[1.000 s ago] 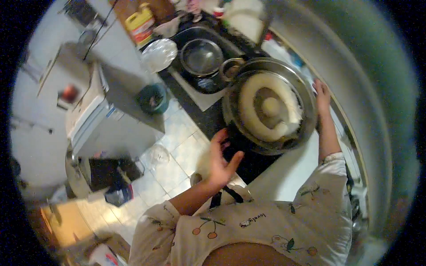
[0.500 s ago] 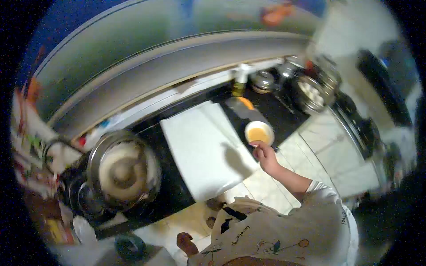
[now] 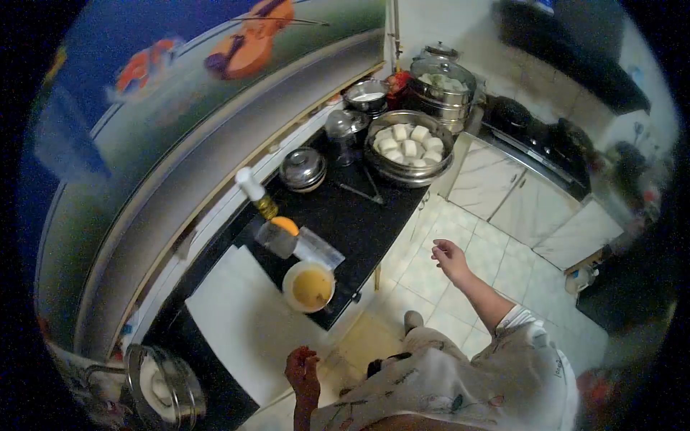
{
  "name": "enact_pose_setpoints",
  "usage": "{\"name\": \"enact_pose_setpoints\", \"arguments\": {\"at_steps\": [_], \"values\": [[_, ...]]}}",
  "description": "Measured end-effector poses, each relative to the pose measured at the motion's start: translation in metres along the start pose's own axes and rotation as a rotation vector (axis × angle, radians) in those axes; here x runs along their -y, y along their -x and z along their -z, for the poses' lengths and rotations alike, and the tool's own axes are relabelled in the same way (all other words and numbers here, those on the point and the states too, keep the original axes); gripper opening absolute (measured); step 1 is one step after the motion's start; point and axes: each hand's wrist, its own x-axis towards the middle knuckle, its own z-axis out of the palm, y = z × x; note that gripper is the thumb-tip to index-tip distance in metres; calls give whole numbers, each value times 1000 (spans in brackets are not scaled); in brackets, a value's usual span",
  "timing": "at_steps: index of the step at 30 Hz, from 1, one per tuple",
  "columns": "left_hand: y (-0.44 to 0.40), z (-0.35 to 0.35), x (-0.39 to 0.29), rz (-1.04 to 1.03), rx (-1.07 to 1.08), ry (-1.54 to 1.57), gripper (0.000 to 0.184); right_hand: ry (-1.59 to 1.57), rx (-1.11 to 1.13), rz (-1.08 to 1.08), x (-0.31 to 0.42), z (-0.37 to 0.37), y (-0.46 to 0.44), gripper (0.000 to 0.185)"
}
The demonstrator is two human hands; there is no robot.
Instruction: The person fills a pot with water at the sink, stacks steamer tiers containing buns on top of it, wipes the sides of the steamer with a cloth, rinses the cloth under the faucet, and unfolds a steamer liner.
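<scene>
My right hand point(image 3: 449, 260) hangs in the air over the tiled floor, beyond the counter's front edge. Its fingers are loosely bent and hold nothing. Low in the view, my left hand point(image 3: 303, 370) is beside the edge of a white board point(image 3: 244, 316); its fingers are half curled, partly in shadow, and nothing shows in them. A white bowl point(image 3: 290, 293) of yellowish-brown liquid stands on the black counter at the board's corner, apart from both hands. Behind the bowl lie a clear plastic piece point(image 3: 320, 249) and an orange rounded thing point(image 3: 285, 225).
A steamer pot point(image 3: 411, 172) of white buns stands at the counter's far end, near tongs point(image 3: 363, 190) and a lidded pot point(image 3: 302, 170). Further back is a stacked steamer point(image 3: 443, 108). A bottle point(image 3: 256, 192) stands by the wall. Another pot point(image 3: 190, 399) is at lower left.
My right hand has left the rim of the bowl and moved away to the right. The view has turned right, showing more of the stove and steamers. My left hand has risen beside the board.
</scene>
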Motion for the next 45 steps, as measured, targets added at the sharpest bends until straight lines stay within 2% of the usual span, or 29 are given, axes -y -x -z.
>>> {"name": "enact_pose_setpoints", "arguments": {"at_steps": [1, 4, 6, 9, 12, 14, 18, 20, 24, 28, 30, 31, 34, 35, 38, 40, 42, 45], "values": [[-9, -24, -7, 30, 8, 2, 28, 18, -7, 32, -8, 15, -19, 32], [-60, -109, -41, -89, 97, -343, 27, 7, -43, -6, -4, 69, -78, 32], [-90, -151, -45, -14, 203, -321, 29, 6, -59, -10, 20, 101, -107, 32], [-133, -206, -65, -217, 261, -412, 32, 12, -52, 42, 31, 136, -172, 31], [-169, -245, -88, -193, 228, -525, 33, -36, -90, 62, 32, 140, -229, 30], [-202, -262, -74, -143, 230, -465, 34, 27, -54, -18, 37, 137, -254, 36], [-288, -296, -28, -8, 225, -445, 38, 82, -120, 38, 29, 132, -319, 41], [-327, -325, -27, -61, 182, -477, 43, 189, -143, 126, 34, 137, -350, 45], [-390, -376, -9, -99, 115, -635, 51, 183, -59, -20, 63, 141, -394, 54], [-412, -394, -14, -31, 212, -729, 50, 200, 30, -33, 41, 131, -432, 58], [-414, -396, -17, 60, 205, -703, 46, 237, 1, -41, 20, 128, -450, 47], [-411, -399, -21, 42, 159, -671, 42, 257, -8, -36, 15, 127, -459, 42], [-402, -405, -32, -25, 26, -578, 31, 256, 31, 153, 25, 126, -461, 31], [-399, -407, -31, -39, 3, -542, 26, 261, -44, 253, 11, 124, -468, 25], [-396, -412, -46, -80, -93, -403, 16, 261, 25, 220, 46, 123, -469, 41], [-391, -415, -61, -108, -119, -214, 15, 222, 31, 298, 51, 126, -482, 43], [-379, -417, -104, -81, -171, -356, 14, 239, 57, 352, 76, 128, -494, 44], [-359, -419, -126, 13, -274, -224, 13, 117, 240, 342, 122, 132, -496, 47]]}}
